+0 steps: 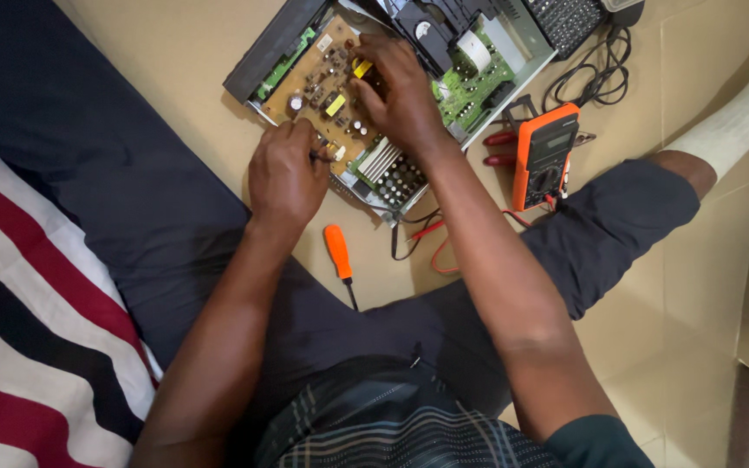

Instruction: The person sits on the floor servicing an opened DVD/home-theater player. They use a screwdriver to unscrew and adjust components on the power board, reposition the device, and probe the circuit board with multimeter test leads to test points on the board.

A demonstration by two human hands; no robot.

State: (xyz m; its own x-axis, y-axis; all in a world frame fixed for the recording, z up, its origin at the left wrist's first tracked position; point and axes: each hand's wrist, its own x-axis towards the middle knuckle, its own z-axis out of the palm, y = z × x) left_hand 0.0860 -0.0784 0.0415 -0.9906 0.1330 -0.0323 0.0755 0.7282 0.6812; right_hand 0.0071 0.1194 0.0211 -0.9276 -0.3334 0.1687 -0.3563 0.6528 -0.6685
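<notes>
Hands (286, 173) (400, 91) press brown circuit board (327, 95); left grip clenched, perhaps on tool; right released.

Both hands on brown circuit board (327, 95), orange screwdriver (339, 257) nearby

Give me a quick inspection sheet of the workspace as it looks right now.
Surface: beige tiled floor; the person sits on it.
Job's things: opened device chassis with a brown circuit board and a green circuit board inside.
Clutter: orange-handled screwdriver lying on the floor; orange multimeter beside the chassis; red-handled pliers partly under it.
Grippers: left hand at the brown board's near edge, pinching something small, too small to tell; right hand pressed on the board's parts.
Cables: red and black probe leads on the floor; black cable coiled.
Surroundings: striped cloth at the left.
</notes>
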